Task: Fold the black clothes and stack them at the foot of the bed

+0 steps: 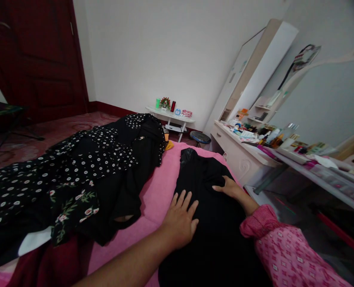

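The black garment (214, 235) at the frame's lower centre is best pressed evenly under the left hand (179, 221), fingers apart; whether it is pinched by the right hand (233, 189) cannot be told.

This is looking like a bedroom in a home. Lots of black clothes (208, 223) are lying on a pink bed (156, 191). To the right of the bed, a dressing table (242, 159) is holding little bottles (276, 139) by a mirror (323, 99). Past the bed's far end, a plant (165, 103) is sitting on a small table (169, 114)
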Available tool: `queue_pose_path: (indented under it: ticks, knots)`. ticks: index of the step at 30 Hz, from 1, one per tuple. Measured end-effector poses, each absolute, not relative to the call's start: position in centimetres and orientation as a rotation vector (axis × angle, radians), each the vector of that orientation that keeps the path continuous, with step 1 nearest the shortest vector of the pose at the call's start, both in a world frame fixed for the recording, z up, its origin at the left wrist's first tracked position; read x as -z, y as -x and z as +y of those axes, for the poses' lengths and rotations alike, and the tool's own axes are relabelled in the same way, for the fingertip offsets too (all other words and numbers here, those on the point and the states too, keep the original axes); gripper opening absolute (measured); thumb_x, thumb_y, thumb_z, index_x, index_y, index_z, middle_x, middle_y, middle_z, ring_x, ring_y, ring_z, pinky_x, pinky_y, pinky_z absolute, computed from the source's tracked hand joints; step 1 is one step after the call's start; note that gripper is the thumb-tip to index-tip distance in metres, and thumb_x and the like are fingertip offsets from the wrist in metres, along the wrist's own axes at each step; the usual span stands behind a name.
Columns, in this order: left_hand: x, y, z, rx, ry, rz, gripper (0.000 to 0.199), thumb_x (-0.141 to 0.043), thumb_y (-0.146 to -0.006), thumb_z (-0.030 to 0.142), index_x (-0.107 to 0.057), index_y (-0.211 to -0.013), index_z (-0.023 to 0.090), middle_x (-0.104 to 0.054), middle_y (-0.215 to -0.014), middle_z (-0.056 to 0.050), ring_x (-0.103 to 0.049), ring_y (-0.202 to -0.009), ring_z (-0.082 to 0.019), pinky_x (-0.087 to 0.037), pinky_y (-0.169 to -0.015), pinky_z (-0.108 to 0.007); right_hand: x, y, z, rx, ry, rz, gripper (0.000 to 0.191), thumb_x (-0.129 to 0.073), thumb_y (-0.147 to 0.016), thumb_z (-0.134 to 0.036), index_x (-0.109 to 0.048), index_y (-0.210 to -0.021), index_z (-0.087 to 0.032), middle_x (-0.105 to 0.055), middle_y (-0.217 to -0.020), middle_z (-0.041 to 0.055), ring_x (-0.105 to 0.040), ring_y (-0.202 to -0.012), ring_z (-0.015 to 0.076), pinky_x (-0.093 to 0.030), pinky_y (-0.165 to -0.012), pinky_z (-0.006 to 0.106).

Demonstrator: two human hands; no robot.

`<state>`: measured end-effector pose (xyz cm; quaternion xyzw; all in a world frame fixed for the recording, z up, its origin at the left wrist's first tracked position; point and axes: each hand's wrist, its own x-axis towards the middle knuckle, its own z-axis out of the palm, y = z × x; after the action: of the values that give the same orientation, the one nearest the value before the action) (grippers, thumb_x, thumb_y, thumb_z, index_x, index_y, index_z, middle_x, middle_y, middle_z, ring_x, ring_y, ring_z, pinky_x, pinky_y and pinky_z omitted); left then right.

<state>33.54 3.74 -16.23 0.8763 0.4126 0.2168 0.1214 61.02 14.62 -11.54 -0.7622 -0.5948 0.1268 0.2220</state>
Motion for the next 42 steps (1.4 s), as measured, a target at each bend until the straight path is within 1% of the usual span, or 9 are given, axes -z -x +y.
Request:
queue_pose_path:
  ticks: [5,11,20,24,28,31,34,39,42]
  knots:
    - [16.3,-33.4,3.7,-0.627,-2.558,1.209,0.056,-0.037,-0.092,0.047,-0.036,-0.143,0.024,-0.021,-0.154,-0.009,-0.013,-0.142,-0.031,-0.012,-0.115,-0.052,9.7,-61.7,14.0,-0.150,2.168,-1.380,0.024,-0.073,-0.058,-0.024,-0.070,-0.080,-0.015,-0.068,-0.067,0.0037,-0.063,-0.066,0.0201,-0.048,-0.061,0.028]
    - [16.2,-33.4,3.7,-0.604,-2.558,1.218,0.056,-0.035,-0.092,0.048,-0.035,-0.143,0.025,-0.021,-0.154,-0.008,-0.012,-0.142,-0.030,-0.011,-0.115,-0.052,2.9,-65.2,14.1,0.417,2.076,-0.952,0.043,-0.051,-0.076,-0.027,-0.059,-0.117,-0.014,-0.062,-0.109,0.0159,-0.058,-0.096,0.0265,-0.043,-0.077,0.036]
    - [15.7,-33.1,3.6,-0.637,-2.511,1.189,0.053,-0.043,-0.090,0.043,-0.040,-0.140,0.024,-0.026,-0.153,-0.008,-0.017,-0.141,-0.030,-0.015,-0.114,-0.052,-1.0,-61.1,11.1,0.680,1.625,-1.545,0.024,-0.047,-0.069,-0.010,-0.063,-0.085,-0.019,-0.062,-0.103,0.0094,-0.055,-0.100,0.0226,-0.041,-0.084,0.032]
    - [15.3,-32.7,3.9,-0.814,-2.334,1.166,0.050,-0.046,-0.089,0.035,-0.041,-0.138,0.023,-0.039,-0.146,-0.008,-0.032,-0.136,-0.025,-0.022,-0.114,-0.048,-1.4,-55.6,5.4,0.543,1.404,-2.035,0.039,-0.048,-0.063,-0.002,-0.064,-0.092,-0.024,-0.058,-0.120,0.0049,-0.049,-0.117,0.0237,-0.035,-0.101,0.039]
    - [15.2,-32.7,4.4,-1.133,-1.986,1.140,0.042,-0.034,-0.095,0.029,-0.041,-0.135,0.018,-0.051,-0.133,-0.010,-0.047,-0.123,-0.018,-0.036,-0.107,-0.036,1.2,-51.5,-0.8,-0.130,1.379,-2.716,0.056,-0.062,-0.062,-0.007,-0.063,-0.112,-0.033,-0.048,-0.138,0.0012,-0.045,-0.125,0.0256,-0.033,-0.104,0.042]
    - [15.2,-32.7,4.6,-1.185,-1.892,1.127,0.037,-0.031,-0.096,0.029,-0.048,-0.127,0.018,-0.058,-0.121,-0.009,-0.053,-0.113,-0.017,-0.041,-0.101,-0.034,3.0,-51.3,-2.0,-0.431,1.490,-2.603,0.040,-0.063,-0.075,-0.021,-0.062,-0.114,-0.031,-0.054,-0.132,0.0028,-0.053,-0.117,0.0211,-0.040,-0.098,0.034]
    - [15.2,-32.7,4.7,-1.162,-1.909,1.125,0.034,-0.035,-0.095,0.030,-0.052,-0.122,0.019,-0.061,-0.112,-0.007,-0.056,-0.106,-0.018,-0.042,-0.096,-0.034,4.3,-52.2,-0.6,-0.341,1.704,-2.306,0.020,-0.059,-0.080,-0.028,-0.065,-0.098,-0.022,-0.066,-0.103,0.0052,-0.062,-0.095,0.0186,-0.045,-0.085,0.030]
    - [14.9,-32.6,4.5,-1.128,-1.922,1.140,0.034,-0.040,-0.093,0.032,-0.054,-0.123,0.021,-0.065,-0.102,-0.004,-0.058,-0.097,-0.018,-0.043,-0.092,-0.034,7.5,-51.2,-0.1,-0.518,1.854,-2.265,0.039,-0.072,-0.065,-0.032,-0.060,-0.101,-0.024,-0.065,-0.090,-0.0003,-0.058,-0.062,0.0122,-0.040,-0.058,0.023]
    - [14.7,-32.5,4.5,-1.099,-1.943,1.133,0.035,-0.041,-0.093,0.033,-0.053,-0.125,0.024,-0.066,-0.098,-0.002,-0.058,-0.095,-0.018,-0.042,-0.091,-0.033,8.5,-50.4,-0.4,-0.438,1.860,-2.300,0.028,-0.064,-0.065,-0.019,-0.060,-0.092,-0.023,-0.063,-0.072,-0.0038,-0.055,-0.059,0.0117,-0.035,-0.055,0.022]
